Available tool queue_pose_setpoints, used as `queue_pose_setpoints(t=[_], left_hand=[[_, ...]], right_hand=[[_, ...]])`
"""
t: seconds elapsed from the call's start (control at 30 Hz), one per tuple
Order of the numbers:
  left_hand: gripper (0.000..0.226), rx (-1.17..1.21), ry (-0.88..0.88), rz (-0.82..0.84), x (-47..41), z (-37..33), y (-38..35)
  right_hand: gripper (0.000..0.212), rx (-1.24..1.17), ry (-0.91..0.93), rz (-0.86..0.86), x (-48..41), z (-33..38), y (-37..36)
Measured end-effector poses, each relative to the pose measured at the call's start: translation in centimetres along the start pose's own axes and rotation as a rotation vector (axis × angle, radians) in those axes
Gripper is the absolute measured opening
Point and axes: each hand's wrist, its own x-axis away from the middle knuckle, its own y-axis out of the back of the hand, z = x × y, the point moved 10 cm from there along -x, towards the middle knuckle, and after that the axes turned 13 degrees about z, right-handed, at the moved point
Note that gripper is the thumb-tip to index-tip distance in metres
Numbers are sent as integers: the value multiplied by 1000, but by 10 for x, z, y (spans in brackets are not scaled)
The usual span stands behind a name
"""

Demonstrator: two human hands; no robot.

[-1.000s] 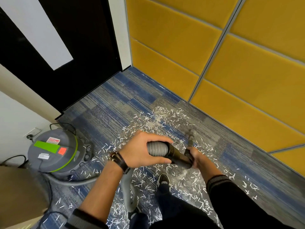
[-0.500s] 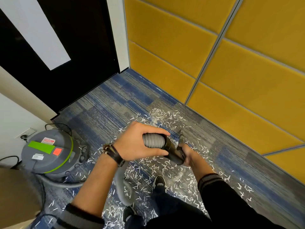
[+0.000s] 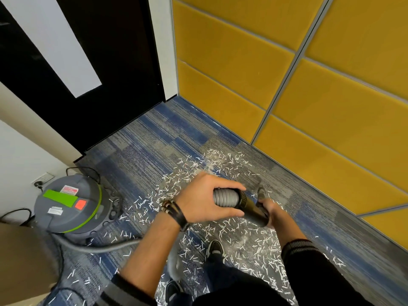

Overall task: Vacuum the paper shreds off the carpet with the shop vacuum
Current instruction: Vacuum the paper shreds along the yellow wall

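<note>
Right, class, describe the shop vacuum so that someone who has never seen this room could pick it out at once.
Start at the black door on the left and drop to the carpet below it. Beside the white wall stands the shop vacuum, a round grey drum. Only it has a lime-green rim, with a green bar and a red patch on top.

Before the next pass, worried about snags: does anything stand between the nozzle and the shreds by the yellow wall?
Nothing visible does. Only carpet lies between the blurred nozzle and those paper shreds; the hose trails behind, leftward to the shop vacuum.
</note>
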Motion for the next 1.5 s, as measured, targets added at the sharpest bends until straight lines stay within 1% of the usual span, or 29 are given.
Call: queue_pose_setpoints(t=[0.13, 0.27, 0.37, 0.47, 0.53, 0.6, 0.63, 0.73, 0.87, 0.93, 1.0, 1.07, 1.17, 1.2, 1.3, 1.33, 1.4, 1.43, 1.5], left_hand=[[54, 23, 28, -52, 2, 20, 18], [57, 58, 5, -57, 0, 28, 31], [60, 142, -5, -19, -10, 27, 23], [59, 110, -23, 48, -26, 8, 3], [56, 85, -30, 53, -32, 3, -2], [54, 90, -12, 15, -30, 9, 6], [54, 93, 6, -14, -26, 16, 12], [58, 85, 46, -85, -8, 32, 31], [56, 83, 22, -105, 7, 33, 44], [58, 102, 22, -82, 5, 34, 45], [58, 147, 30, -47, -1, 37, 40], [58, 164, 49, -10, -9, 39, 29], [57, 168, 55, 13, -15, 44, 14], [57, 176, 54, 3, -17, 43, 13], [60, 188, 37, -52, -25, 37, 19], [61, 177, 33, -48, -28, 33, 21], [58, 132, 37, -28, -37, 28, 19], [57, 102, 44, -24, -42, 26, 17], [55, 50, 71, -35, -47, 27, 15]], right_hand=[[18, 14, 4, 34, -7, 17, -26], [31, 67, 43, 27, -18, 27, -36], [25, 38, 24, 44, -10, 16, -29], [27, -17, 1, 20, -2, 2, -8], [32, -10, -12, 6, 2, 1, 6], [45, 30, -28, 2, 1, 9, 9], [45, 46, -40, 9, 0, 16, 3], [32, 76, -28, 27, -2, 37, -31], [34, 128, 47, 34, -17, 46, -63], [33, 141, 46, 59, -35, 39, -58], [32, 148, 26, 48, -15, 32, -50], [29, 63, -2, 40, -1, 21, -39], [36, 36, -45, 5, 6, 9, -13], [36, 43, -40, 7, 6, 13, -7], [18, 116, -3, -32, 4, 36, 9], [15, 100, 23, -25, 3, 43, 10], [22, 68, 73, -36, -1, 55, 14], [25, 70, 71, -59, -1, 58, 16], [25, 96, 31, -53, -11, 59, 15]])
